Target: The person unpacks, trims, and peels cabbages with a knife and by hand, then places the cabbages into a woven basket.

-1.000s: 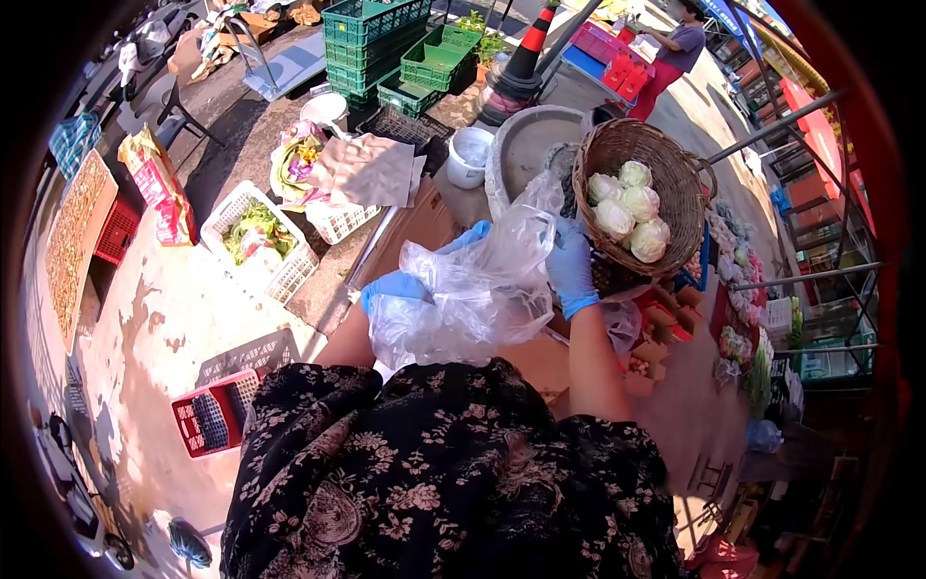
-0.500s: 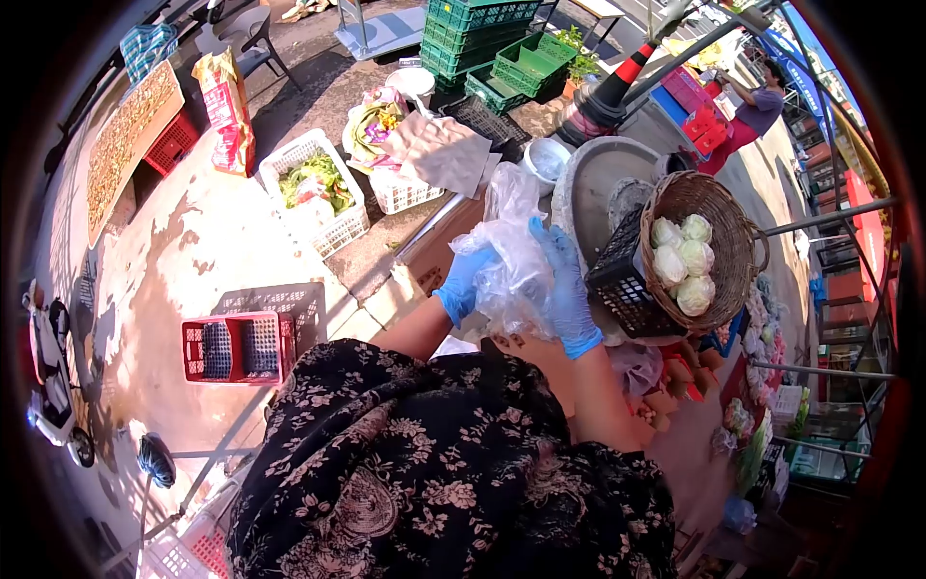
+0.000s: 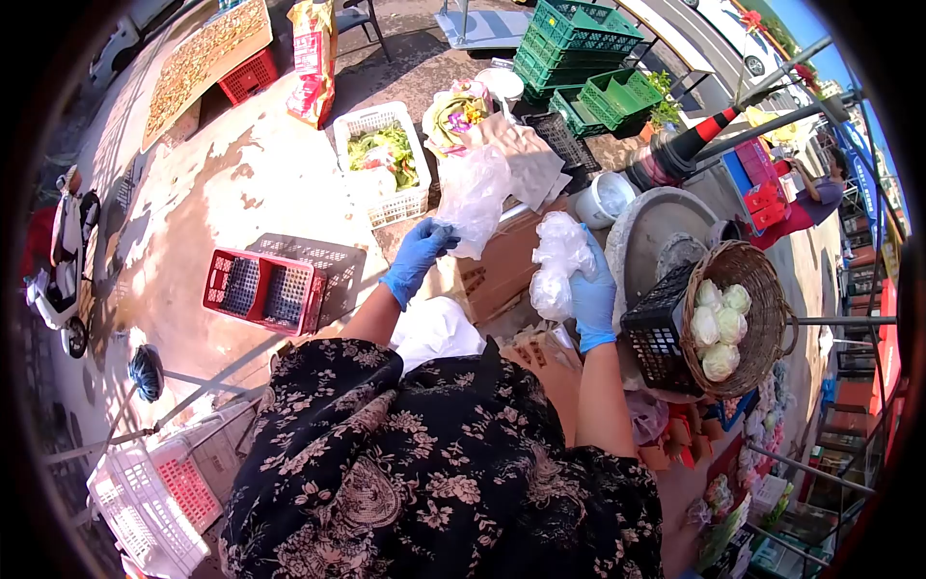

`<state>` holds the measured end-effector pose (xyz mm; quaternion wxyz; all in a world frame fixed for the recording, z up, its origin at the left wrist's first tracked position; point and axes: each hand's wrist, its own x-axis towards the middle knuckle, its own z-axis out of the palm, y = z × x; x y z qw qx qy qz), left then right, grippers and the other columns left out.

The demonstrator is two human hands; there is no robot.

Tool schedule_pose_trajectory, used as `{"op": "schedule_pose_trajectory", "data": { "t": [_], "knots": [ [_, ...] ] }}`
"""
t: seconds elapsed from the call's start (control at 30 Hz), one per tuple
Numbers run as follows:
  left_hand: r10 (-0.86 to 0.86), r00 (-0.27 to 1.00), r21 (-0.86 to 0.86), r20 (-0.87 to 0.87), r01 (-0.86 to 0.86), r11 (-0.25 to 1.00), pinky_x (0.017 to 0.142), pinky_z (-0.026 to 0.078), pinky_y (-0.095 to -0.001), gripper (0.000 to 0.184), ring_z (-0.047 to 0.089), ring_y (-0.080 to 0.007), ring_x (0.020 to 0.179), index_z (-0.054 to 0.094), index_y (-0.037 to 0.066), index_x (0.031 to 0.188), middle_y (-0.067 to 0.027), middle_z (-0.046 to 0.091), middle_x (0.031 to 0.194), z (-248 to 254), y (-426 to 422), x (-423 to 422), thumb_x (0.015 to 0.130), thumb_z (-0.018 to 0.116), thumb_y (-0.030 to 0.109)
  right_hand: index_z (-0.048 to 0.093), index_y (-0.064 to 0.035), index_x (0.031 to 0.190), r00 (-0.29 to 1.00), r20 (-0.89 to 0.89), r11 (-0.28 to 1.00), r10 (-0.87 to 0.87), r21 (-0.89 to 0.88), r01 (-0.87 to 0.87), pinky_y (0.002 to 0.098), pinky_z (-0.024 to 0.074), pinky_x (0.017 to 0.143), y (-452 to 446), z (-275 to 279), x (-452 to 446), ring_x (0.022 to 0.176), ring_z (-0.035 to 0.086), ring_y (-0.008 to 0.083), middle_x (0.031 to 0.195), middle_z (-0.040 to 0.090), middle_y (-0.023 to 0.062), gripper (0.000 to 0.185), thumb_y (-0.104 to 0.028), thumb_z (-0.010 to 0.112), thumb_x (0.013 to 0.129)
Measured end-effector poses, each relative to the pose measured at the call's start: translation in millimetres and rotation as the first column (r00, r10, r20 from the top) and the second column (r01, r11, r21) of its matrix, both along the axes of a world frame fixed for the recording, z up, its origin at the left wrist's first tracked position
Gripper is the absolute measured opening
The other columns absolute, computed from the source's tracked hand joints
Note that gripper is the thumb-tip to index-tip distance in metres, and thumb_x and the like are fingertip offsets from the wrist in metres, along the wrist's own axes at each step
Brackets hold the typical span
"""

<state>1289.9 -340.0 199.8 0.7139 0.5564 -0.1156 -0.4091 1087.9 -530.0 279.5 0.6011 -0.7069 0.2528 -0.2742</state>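
The person's left hand pinches the left edge of a loose plastic bag, its long axis running near to far. Right of that, apart from it, a bunched plastic bundle lies against the right hand, seemingly gripped, though the thumb is hard to make out.

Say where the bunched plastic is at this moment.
In the head view, right of centre, the bunched plastic is held in the right hand, between the looser plastic bag in the left hand and the black crate.
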Motion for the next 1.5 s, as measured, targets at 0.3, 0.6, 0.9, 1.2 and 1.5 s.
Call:
{"op": "schedule_pose_trajectory", "data": {
  "t": [0.3,0.6,0.9,1.2,1.5],
  "knots": [
    [0.072,0.767,0.308,0.638,-0.339,0.889,0.069,0.047,-0.03,0.025,0.059,-0.0181,0.072,0.063,0.002,0.092,-0.0089,0.065,0.081,-79,-30,239,0.081,0.065,0.024,0.045,-0.0041,0.13,0.994,0.103,0.921,0.029,0.384,-0.067,0.0239,0.0427,0.088,2,-52,217,0.101,0.054,0.013,0.115,0.056,0.0068,0.057,0.01,0.047,0.075],
    [-0.067,0.809,0.536,0.584,-0.323,0.78,0.079,0.048,-0.0371,0.058,0.064,-0.0285,0.088,0.049,0.015,0.129,-0.0183,0.065,0.099,-164,-43,429,0.075,0.067,0.024,0.041,-0.0025,0.132,0.997,-0.075,0.972,0.021,0.236,-0.003,0.0265,0.045,0.084,-10,-72,373,0.096,0.055,0.0131,0.107,0.058,0.0058,0.058,-0.005,0.057,0.076],
    [-0.207,0.865,0.745,0.457,-0.245,0.621,0.077,0.049,-0.039,0.082,0.061,-0.0316,0.094,0.023,0.007,0.142,-0.0221,0.06,0.109,-209,-41,461,0.075,0.066,0.025,0.04,-0.0062,0.133,0.987,-0.153,0.946,-0.05,0.309,0.096,0.0275,0.0466,0.078,-3,-86,360,0.087,0.055,0.0136,0.105,0.058,0.0084,0.059,-0.01,0.062,0.079],
    [-0.717,0.496,-0.362,-0.489,0.633,0.684,0.089,0.046,-0.0344,0.042,0.055,-0.0205,0.105,0.045,0.005,0.126,-0.0078,0.053,0.119,-12,-115,162,0.093,0.049,0.03,0.043,-0.0038,0.131,0.88,-0.057,0.867,-0.472,0.155,0.474,0.0283,0.0432,0.091,20,-65,223,0.106,0.052,0.0139,0.119,0.056,0.0063,0.053,-0.002,0.059,0.08],
    [-0.927,-0.078,-0.358,-0.367,0.932,0.063,0.099,0.038,-0.0472,0.056,0.046,-0.0293,0.119,0.036,0.006,0.132,-0.0102,0.048,0.127,85,-74,-19,0.09,0.052,0.039,0.054,-0.0108,0.122,0.574,0.144,0.551,-0.806,-0.171,0.817,0.0323,0.0432,0.091,138,-21,22,0.109,0.054,0.0232,0.118,0.056,0.0144,0.05,0.002,0.058,0.074]
  ]
}}
